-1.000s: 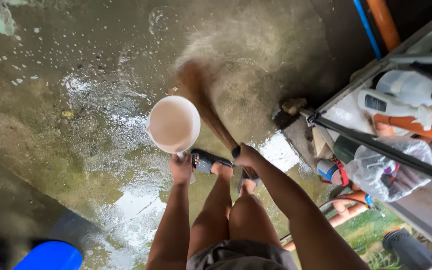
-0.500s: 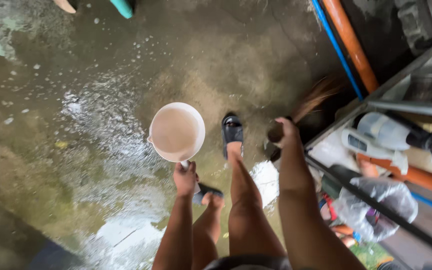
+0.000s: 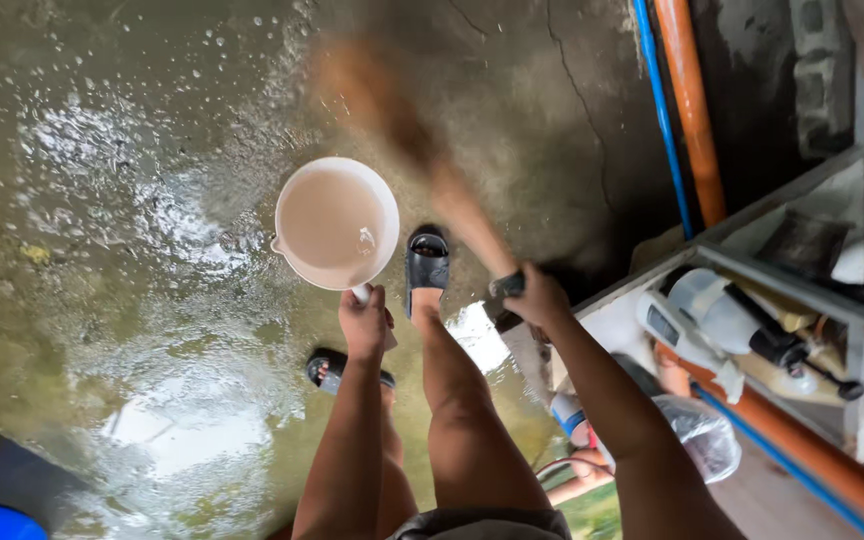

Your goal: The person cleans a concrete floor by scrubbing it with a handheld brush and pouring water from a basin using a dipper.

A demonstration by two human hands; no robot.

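There is just one camera, worn on the person's head. It looks almost straight down past the arms and legs, which come up from the bottom of the frame, to the wet concrete floor (image 3: 132, 300). The floor fills the left and middle and looks far below — the left hand (image 3: 363, 322) and right hand (image 3: 537, 297) sit nearer, in the middle. A metal shelf (image 3: 857, 300) lies along the right edge. No second view shares the scene.

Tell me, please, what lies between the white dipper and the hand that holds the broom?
In the head view, a foot in a black sandal stands on the wet floor between the white dipper and the right hand gripping the broom.
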